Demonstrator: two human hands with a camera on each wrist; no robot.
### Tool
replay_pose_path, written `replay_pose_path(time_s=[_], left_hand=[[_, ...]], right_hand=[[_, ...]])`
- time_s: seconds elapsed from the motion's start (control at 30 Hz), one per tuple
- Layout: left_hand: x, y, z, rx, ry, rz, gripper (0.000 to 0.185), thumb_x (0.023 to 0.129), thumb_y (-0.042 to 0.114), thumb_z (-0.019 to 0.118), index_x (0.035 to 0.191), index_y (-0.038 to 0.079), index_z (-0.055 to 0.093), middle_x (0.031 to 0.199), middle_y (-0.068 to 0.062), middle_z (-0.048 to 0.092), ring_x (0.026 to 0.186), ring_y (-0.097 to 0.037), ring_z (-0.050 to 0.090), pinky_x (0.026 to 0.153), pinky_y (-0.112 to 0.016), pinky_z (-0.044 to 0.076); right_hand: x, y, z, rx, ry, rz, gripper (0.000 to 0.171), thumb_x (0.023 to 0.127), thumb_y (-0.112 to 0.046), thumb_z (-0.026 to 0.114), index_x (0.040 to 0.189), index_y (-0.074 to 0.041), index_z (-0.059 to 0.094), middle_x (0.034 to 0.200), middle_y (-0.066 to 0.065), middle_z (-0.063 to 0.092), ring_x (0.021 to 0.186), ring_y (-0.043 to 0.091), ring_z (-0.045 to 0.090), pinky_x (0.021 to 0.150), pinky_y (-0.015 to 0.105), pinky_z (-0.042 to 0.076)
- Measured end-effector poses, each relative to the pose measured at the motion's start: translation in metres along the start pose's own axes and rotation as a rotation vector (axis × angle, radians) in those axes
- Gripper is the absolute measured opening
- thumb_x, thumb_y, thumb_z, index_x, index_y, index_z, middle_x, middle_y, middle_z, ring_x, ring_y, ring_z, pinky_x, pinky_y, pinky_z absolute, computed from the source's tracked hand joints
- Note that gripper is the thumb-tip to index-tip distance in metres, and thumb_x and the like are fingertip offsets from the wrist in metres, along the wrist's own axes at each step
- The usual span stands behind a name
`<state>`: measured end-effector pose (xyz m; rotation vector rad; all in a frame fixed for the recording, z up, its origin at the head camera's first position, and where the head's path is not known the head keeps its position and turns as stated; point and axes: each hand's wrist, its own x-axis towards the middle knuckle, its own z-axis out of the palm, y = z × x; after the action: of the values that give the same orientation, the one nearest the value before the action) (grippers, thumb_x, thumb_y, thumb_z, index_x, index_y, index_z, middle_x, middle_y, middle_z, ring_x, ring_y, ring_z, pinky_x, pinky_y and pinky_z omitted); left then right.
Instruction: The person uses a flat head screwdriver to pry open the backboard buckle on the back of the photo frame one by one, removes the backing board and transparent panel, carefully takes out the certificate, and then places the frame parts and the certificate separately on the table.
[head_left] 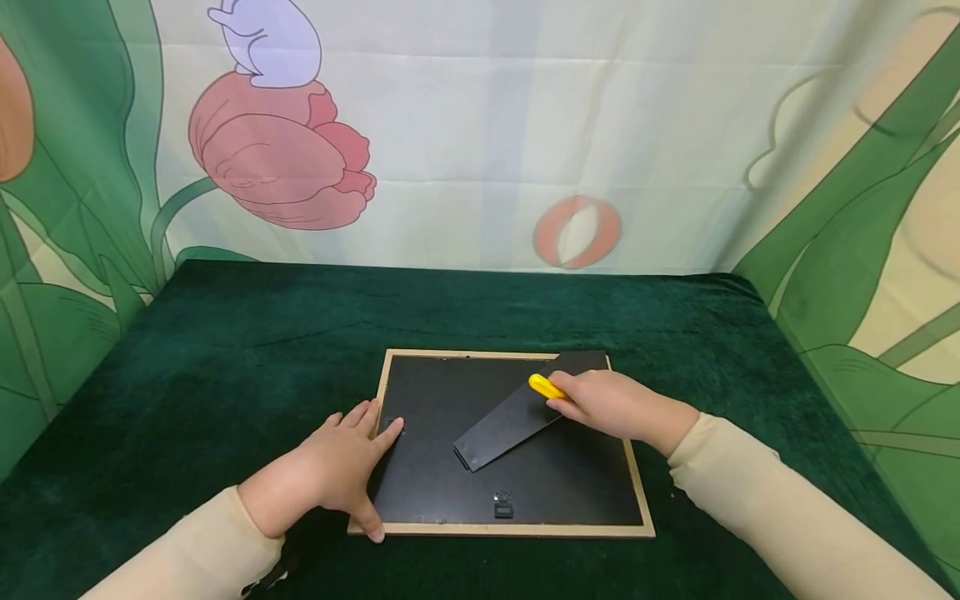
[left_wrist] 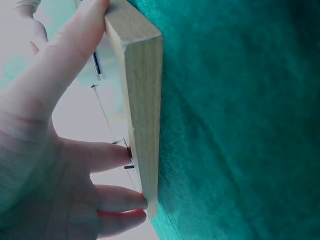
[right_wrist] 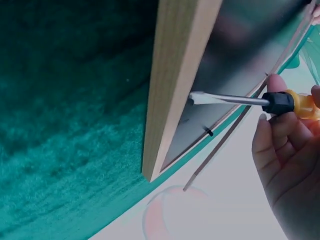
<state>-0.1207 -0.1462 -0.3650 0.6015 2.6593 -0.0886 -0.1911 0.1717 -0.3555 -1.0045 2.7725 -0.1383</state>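
A picture frame (head_left: 510, 530) with a light wooden border lies with its black backing board (head_left: 435, 400) facing up. My right hand (head_left: 607, 404) grips the yellow handle of a screwdriver (head_left: 543, 386) above the frame's right half. In the right wrist view, the flat tip of the screwdriver (right_wrist: 230, 99) is at the wooden border's inner edge, beside a small dark tab (right_wrist: 208, 131). My left hand (head_left: 337, 462) rests spread along the left border, its thumb at the near corner and its fingertips against the wood.
A black stand leg (head_left: 510, 421) lies slanted across the backing, partly behind my right hand. A small metal hanger (head_left: 503, 506) sits near the close border. Dark green cloth (head_left: 262, 350) covers the table, and a printed curtain (head_left: 450, 150) hangs behind.
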Motion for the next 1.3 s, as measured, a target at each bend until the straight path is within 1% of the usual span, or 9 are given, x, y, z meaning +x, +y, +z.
replay_pose_path(time_s=[0.2,0.37,0.5,0.6,0.7,0.9,1.1,1.17,1.3], left_hand=[[0.0,0.001,-0.001,0.041,-0.008,-0.016,0.128,0.028,0.073,0.063,0.134,0.012,0.025,0.136,-0.021,0.016,0.123,-0.035,0.012,0.093,-0.055,0.015],[0.001,0.001,-0.002,0.067,-0.015,-0.017,0.129,0.028,0.073,0.062,0.134,0.011,0.025,0.136,-0.021,0.016,0.123,-0.035,0.013,0.092,-0.055,0.016],[0.001,0.002,-0.001,0.075,-0.022,-0.017,0.129,0.028,0.075,0.061,0.134,0.011,0.024,0.136,-0.021,0.016,0.123,-0.035,0.013,0.092,-0.055,0.016],[0.002,0.002,-0.001,0.078,-0.019,-0.01,0.13,0.028,0.075,0.06,0.134,0.011,0.024,0.136,-0.021,0.016,0.123,-0.035,0.014,0.092,-0.055,0.017],[0.002,0.002,-0.001,0.085,-0.012,-0.01,0.13,0.028,0.076,0.06,0.134,0.011,0.024,0.136,-0.021,0.016,0.123,-0.035,0.014,0.092,-0.054,0.018],[0.001,0.003,-0.002,0.073,-0.023,-0.008,0.129,0.029,0.075,0.061,0.134,0.011,0.024,0.136,-0.021,0.016,0.123,-0.035,0.013,0.093,-0.054,0.017],[0.001,0.003,-0.002,0.066,-0.023,-0.012,0.128,0.029,0.074,0.062,0.134,0.011,0.024,0.136,-0.021,0.016,0.123,-0.035,0.013,0.093,-0.054,0.016],[0.0,0.003,-0.002,0.062,-0.022,-0.013,0.128,0.029,0.074,0.062,0.134,0.011,0.024,0.136,-0.02,0.016,0.123,-0.035,0.013,0.093,-0.054,0.016],[-0.001,0.002,-0.002,0.055,-0.021,-0.012,0.128,0.03,0.074,0.062,0.134,0.011,0.024,0.136,-0.021,0.016,0.123,-0.035,0.013,0.093,-0.054,0.016]], right_hand=[[0.0,0.0,0.003,-0.084,0.014,-0.036,0.018,0.084,-0.031,0.053,0.089,-0.015,0.046,0.057,-0.007,0.04,0.048,0.007,0.04,0.05,0.018,0.037],[-0.001,0.001,0.002,-0.097,0.01,-0.068,0.019,0.081,-0.028,0.057,0.088,-0.013,0.046,0.057,-0.007,0.041,0.048,0.008,0.04,0.05,0.018,0.037],[-0.006,0.005,0.001,-0.062,0.018,-0.066,0.018,0.081,-0.025,0.057,0.087,-0.014,0.044,0.06,-0.007,0.04,0.05,0.008,0.04,0.05,0.018,0.037],[-0.013,0.012,-0.003,-0.01,0.06,-0.025,0.017,0.082,-0.022,0.056,0.086,-0.015,0.041,0.059,-0.006,0.039,0.049,0.008,0.04,0.047,0.018,0.037],[-0.022,0.019,-0.007,0.058,0.106,-0.003,0.016,0.082,-0.019,0.055,0.087,-0.013,0.041,0.059,-0.004,0.039,0.048,0.007,0.039,0.045,0.018,0.038],[-0.038,0.029,-0.005,0.197,0.16,0.046,0.015,0.083,-0.018,0.054,0.091,-0.011,0.044,0.069,-0.007,0.048,0.055,0.006,0.045,0.052,0.018,0.042],[-0.049,0.037,0.001,0.256,0.223,0.073,0.012,0.084,-0.019,0.052,0.091,-0.01,0.046,0.076,-0.007,0.055,0.063,0.005,0.051,0.057,0.019,0.045],[-0.052,0.039,0.002,0.263,0.249,0.075,0.013,0.085,-0.02,0.052,0.091,-0.009,0.047,0.076,-0.007,0.056,0.063,0.004,0.052,0.057,0.018,0.045],[-0.054,0.044,0.008,0.292,0.317,0.06,0.013,0.085,-0.022,0.051,0.091,-0.012,0.046,0.075,-0.009,0.055,0.063,0.006,0.051,0.057,0.018,0.045]])
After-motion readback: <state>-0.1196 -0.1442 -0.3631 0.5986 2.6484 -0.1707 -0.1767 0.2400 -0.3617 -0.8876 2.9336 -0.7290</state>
